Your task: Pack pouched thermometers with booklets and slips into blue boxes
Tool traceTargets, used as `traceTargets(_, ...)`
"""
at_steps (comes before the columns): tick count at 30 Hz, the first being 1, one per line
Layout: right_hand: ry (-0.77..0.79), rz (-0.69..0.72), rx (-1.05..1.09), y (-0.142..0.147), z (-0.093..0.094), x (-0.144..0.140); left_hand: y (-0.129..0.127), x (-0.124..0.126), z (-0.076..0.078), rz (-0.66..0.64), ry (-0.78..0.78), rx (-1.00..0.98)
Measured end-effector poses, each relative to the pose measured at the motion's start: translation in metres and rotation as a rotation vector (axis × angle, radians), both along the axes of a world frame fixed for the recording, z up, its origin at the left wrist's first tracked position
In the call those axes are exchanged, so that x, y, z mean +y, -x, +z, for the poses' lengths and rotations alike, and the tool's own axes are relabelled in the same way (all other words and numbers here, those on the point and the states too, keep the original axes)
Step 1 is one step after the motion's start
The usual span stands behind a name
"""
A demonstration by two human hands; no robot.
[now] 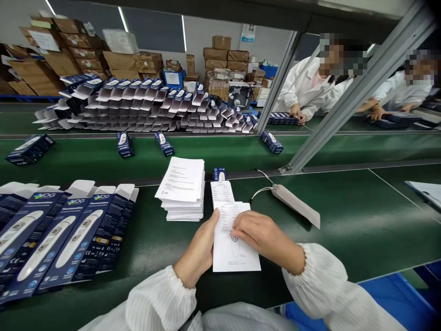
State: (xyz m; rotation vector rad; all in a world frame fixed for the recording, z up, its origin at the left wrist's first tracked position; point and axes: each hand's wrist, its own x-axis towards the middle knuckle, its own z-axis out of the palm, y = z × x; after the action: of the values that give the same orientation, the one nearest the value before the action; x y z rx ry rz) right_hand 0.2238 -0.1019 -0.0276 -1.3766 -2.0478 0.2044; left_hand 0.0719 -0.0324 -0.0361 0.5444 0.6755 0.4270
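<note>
My left hand [200, 243] grips the left edge of a white instruction booklet [237, 261], its cover showing a line drawing of a thermometer. My right hand [263, 232] has its fingers closed on a small printed paper slip [228, 216] that lies over the upper part of the booklet. Just behind, more printed slips [221, 189] lie on the green work surface. A tall stack of white printed sheets [182, 179] stands to their left. Behind the slips is a small blue thermometer box [219, 174]. A grey pouch with a drawstring [296, 204] lies to the right.
Open blue thermometer boxes [74, 230] lie in a row at left. A green conveyor [210, 151] carries several scattered boxes. Beyond it, many open boxes [144, 105] are piled up. A metal post [344, 96] rises at right; co-workers in white [306, 87] handle boxes beyond.
</note>
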Motion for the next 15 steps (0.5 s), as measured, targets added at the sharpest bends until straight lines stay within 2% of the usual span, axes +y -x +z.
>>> traceTargets(3,-0.007,-0.006,-0.049,0.004,-0.006,-0.006,-0.004,-0.003,-0.001,-0.042,-0.01,-0.018)
traceTargets(6,0.004,-0.018,-0.091,0.009,-0.009,-0.013,-0.011,-0.006,-0.009,-0.075,-0.034,-0.008)
traceTargets(9,0.053,-0.013,-0.056,-0.004,-0.01,-0.017,-0.015,-0.012,-0.019,-0.069,-0.06,0.021)
traceTargets(11,0.069,-0.192,-0.065,-0.035,-0.012,-0.02,-0.016,-0.016,-0.023,-0.069,-0.068,0.043)
traceTargets(12,0.061,-0.343,-0.09,-0.055,-0.015,-0.022,-0.015,-0.018,-0.024,-0.076,-0.068,0.061)
traceTargets(13,0.044,-0.582,-0.152,-0.077,-0.019,-0.024,-0.014,-0.02,-0.025,-0.086,-0.067,0.08)
traceTargets(14,0.031,-0.713,-0.181,-0.099,-0.026,-0.026,-0.013,-0.021,-0.024,-0.1,-0.062,0.097)
traceTargets(15,0.027,-0.778,-0.203,-0.118,-0.034,-0.029,-0.012,-0.022,-0.023,-0.112,-0.056,0.107)
